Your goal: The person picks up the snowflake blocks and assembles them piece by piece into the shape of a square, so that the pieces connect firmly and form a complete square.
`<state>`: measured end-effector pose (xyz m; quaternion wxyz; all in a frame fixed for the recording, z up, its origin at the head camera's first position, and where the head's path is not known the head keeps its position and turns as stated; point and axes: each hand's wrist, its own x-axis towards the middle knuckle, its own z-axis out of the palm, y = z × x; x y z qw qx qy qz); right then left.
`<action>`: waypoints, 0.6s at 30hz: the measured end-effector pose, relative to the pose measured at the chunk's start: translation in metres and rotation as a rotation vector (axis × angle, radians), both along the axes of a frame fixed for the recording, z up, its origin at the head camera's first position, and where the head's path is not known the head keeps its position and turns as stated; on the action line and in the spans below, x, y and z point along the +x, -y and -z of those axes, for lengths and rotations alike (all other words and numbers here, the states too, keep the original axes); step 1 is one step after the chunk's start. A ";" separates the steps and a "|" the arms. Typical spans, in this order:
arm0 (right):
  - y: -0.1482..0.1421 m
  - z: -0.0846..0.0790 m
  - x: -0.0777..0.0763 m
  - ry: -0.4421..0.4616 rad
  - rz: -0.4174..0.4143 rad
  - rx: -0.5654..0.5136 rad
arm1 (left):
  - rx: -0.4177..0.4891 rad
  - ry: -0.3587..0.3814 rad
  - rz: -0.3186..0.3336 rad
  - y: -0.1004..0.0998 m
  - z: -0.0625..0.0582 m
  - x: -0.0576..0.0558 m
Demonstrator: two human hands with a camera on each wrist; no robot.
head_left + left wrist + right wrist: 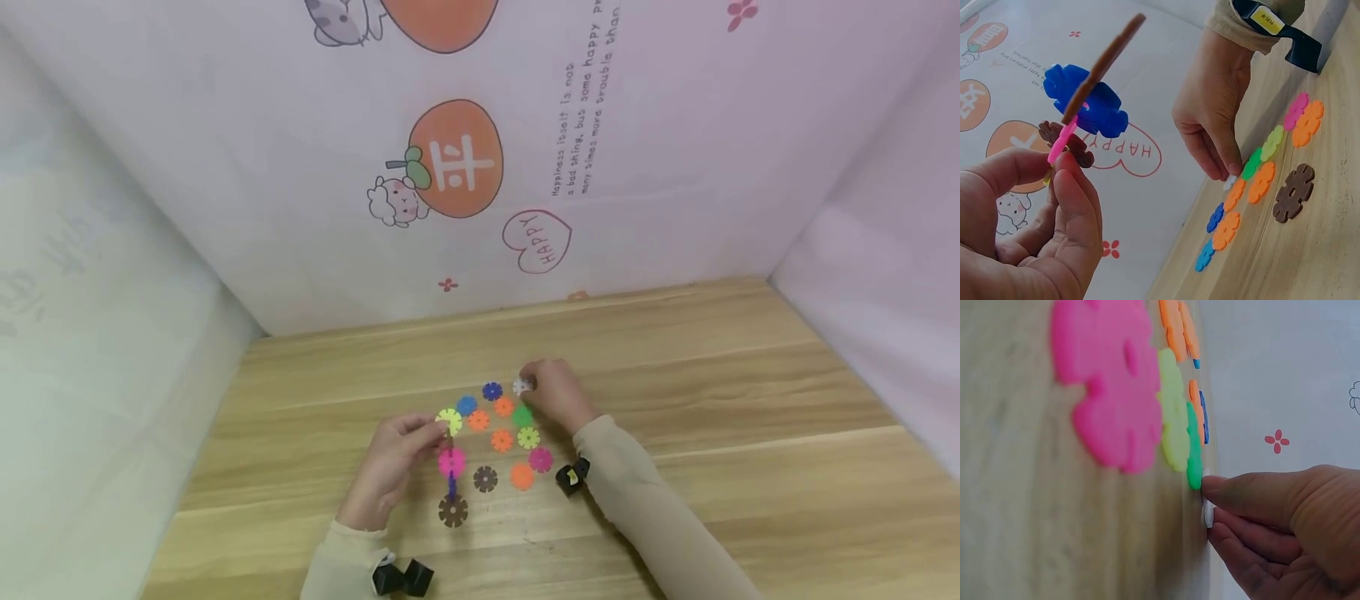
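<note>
My left hand (397,462) pinches one end of a chain of slotted snowflake discs, held up off the table. In the chain are a yellow disc (449,420) at the fingertips, a pink disc (452,462), a blue disc (1085,100) and two brown ones, the lower brown disc (453,511) at the far end from the fingers. My right hand (558,393) reaches down to the back right of the loose discs. Its thumb and fingertips pinch a white disc (1209,514) at the tabletop, beside a flat green disc (1194,447); the fingers partly cover the white one.
Several loose discs lie flat between the hands, among them a dark blue disc (492,391), an orange disc (502,440), a magenta disc (541,459) and a brown disc (485,478). Behind the wooden table (720,375) rises a printed cloth wall (300,208).
</note>
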<state>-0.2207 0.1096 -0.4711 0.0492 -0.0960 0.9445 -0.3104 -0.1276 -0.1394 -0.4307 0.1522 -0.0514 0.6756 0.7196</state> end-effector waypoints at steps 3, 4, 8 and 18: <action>0.000 0.002 0.000 0.003 0.002 0.002 | 0.014 0.003 0.004 0.003 0.003 0.002; -0.001 0.003 0.000 0.005 0.006 0.000 | 0.021 0.004 0.004 0.004 0.004 0.003; -0.003 0.003 0.001 -0.008 0.014 -0.010 | 0.038 0.002 0.017 0.006 0.006 0.006; -0.020 0.006 0.011 -0.041 -0.001 -0.121 | 0.010 0.003 0.028 0.005 0.003 0.006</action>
